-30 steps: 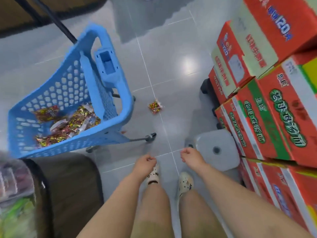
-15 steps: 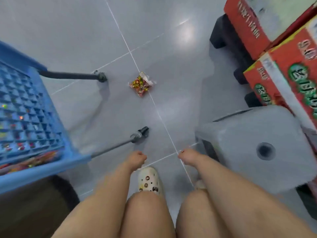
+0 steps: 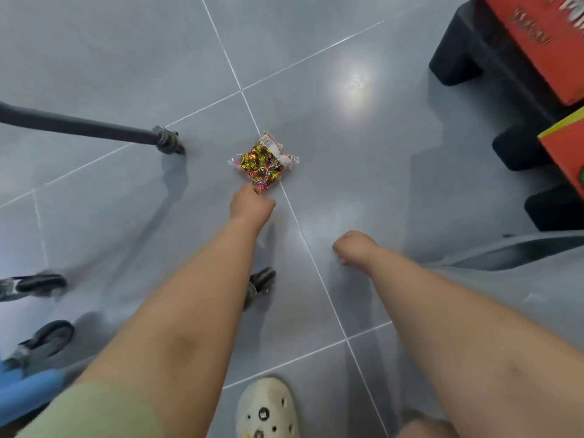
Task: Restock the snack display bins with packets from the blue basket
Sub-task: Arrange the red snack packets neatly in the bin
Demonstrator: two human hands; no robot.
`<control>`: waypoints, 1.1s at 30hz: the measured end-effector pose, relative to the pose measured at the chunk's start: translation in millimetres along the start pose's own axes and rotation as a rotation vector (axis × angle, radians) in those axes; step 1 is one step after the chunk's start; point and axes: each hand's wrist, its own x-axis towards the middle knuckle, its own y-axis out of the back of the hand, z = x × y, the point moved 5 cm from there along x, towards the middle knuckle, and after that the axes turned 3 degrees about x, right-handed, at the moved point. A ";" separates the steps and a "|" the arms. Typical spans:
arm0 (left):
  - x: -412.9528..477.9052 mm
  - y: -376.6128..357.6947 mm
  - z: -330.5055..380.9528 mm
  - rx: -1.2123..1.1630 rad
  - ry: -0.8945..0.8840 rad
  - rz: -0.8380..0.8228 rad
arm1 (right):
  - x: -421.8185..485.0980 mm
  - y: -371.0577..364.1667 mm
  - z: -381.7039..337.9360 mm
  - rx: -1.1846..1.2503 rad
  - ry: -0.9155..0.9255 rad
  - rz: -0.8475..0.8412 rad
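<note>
A clear snack packet [image 3: 264,161] full of gold and red wrapped sweets lies on the grey tiled floor. My left hand [image 3: 251,205] reaches down to it and its fingers pinch the packet's near corner. My right hand [image 3: 355,246] hangs above the floor to the right, fingers curled, holding nothing. Only a blue corner of the basket [image 3: 28,393] shows at the lower left edge.
The basket's black frame bar and wheels [image 3: 164,140] stand left of the packet. Red cartons [image 3: 543,49] on a black pallet [image 3: 467,58] fill the upper right. A grey plastic stool [image 3: 521,257] is at the right. My white clog [image 3: 267,409] is on the floor below.
I have bent much lower toward the floor. My left hand has stretched forward from near my knees to the dropped packet and taken its corner. The basket has slid out of view left.
</note>
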 end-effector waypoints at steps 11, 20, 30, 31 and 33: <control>33.1 -20.9 8.6 0.384 -0.291 0.176 | 22.8 -9.6 5.9 0.294 0.015 0.121; 46.9 -2.3 15.1 -0.098 0.100 0.236 | 21.2 -2.1 8.6 0.443 0.015 0.187; 50.4 -11.7 9.1 -0.155 0.141 -0.031 | 11.2 4.4 3.8 0.517 0.028 0.179; 46.7 -17.1 9.5 -0.322 0.101 -0.064 | 9.5 5.7 1.2 0.574 0.040 0.195; 30.5 -30.0 15.9 -0.564 0.036 -0.206 | 5.5 6.5 -8.4 0.679 0.082 0.169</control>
